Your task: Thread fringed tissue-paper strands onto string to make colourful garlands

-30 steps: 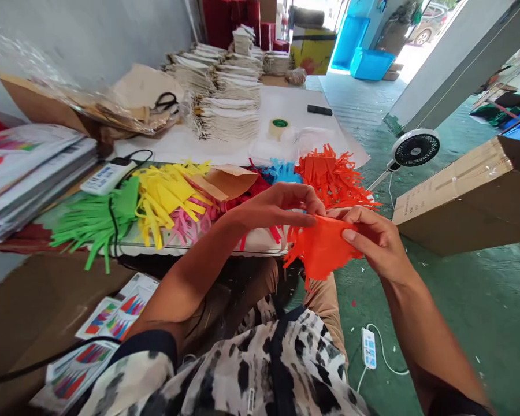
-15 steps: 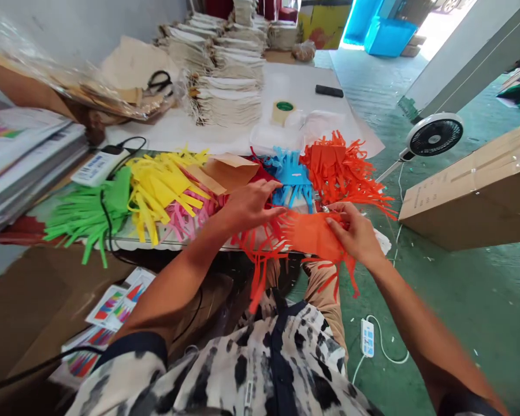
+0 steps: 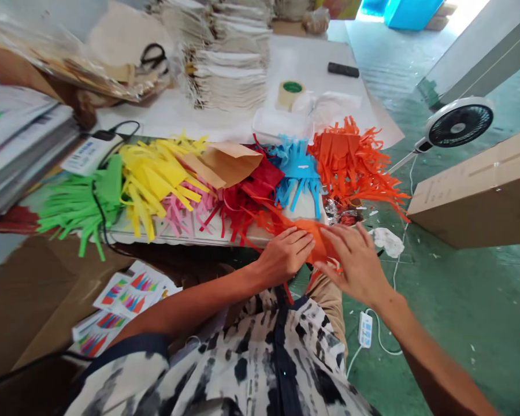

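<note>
An orange fringed paper piece (image 3: 320, 245) lies at the table's front edge, its strips trailing left and down. My left hand (image 3: 286, 257) is closed on its left side, fingers pressed together over the paper. Against the right side rests my right hand (image 3: 357, 263), its fingers stretched out and spread. Behind them are a blue fringed bundle (image 3: 298, 163) and a pile of orange fringed paper (image 3: 340, 150). To the left lie red (image 3: 262, 180), pink (image 3: 182, 209), yellow (image 3: 149, 173) and green (image 3: 111, 178) fringed bundles. A folded brown paper (image 3: 225, 163) overlaps the red one.
Stacks of pale bags (image 3: 229, 75), a tape roll (image 3: 289, 95), a black object (image 3: 343, 70) and scissors (image 3: 153, 56) occupy the table's back. A fan (image 3: 459, 124) and a carton (image 3: 472, 190) stand at right. A power strip (image 3: 365, 329) lies on the floor.
My left hand has come down and right onto the orange paper and closed on it. My right hand has gone from pinching its corner to fingers spread. The view has tilted down.
</note>
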### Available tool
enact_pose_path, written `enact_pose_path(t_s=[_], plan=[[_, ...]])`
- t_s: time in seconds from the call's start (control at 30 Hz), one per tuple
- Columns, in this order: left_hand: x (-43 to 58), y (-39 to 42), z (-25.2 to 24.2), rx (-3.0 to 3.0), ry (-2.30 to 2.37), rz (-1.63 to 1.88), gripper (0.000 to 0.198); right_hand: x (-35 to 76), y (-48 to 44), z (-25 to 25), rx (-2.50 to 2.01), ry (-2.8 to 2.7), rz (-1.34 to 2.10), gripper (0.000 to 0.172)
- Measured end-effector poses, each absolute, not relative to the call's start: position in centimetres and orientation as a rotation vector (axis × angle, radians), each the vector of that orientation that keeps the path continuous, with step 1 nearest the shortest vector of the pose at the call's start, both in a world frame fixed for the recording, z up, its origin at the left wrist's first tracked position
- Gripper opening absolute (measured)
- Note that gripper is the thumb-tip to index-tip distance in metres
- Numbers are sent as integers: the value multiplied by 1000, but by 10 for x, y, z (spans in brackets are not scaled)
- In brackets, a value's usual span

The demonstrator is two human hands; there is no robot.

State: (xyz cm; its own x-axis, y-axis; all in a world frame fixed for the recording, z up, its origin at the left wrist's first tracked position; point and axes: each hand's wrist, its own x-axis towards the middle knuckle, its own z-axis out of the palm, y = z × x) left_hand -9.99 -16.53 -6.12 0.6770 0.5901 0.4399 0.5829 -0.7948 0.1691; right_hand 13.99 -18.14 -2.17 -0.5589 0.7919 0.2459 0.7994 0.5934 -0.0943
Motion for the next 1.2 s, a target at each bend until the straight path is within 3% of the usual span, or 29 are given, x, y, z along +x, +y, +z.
enact_pose_path(t_s=[0.1,0.3,0.5,0.6,0.73,0.87,1.03,1.13,1.2], plan=[[-102,-162,-43,2895,1069,841,37,135,-204,-36,-1293,-2562,9,84],[-96,-166,-29,3125,897,1003,30,139,-206,-46,-1269,-2402,-143,60],[-94,-170,-40,2909,1027,556,31,141,-208,-41,-1330,-2480,-73,48],[-94,-163,-37,2787,1054,546,28,139,-211,-38,-1357,-2430,-8,48],[-97,-150,-26,2504,1063,587,17,143,-207,-36,-1469,-2318,176,30],[-99,-146,-22,2194,1243,682,13,144,-199,-32,-1612,-2135,333,29],[-92,-150,-33,2274,1385,717,26,134,-194,-27,-1647,-2042,383,24],[-88,-148,-35,2324,1431,633,19,131,-192,-28,-1675,-2051,333,16],[-88,-146,-33,2324,1473,569,12,132,-190,-30,-1739,-2052,285,21]])
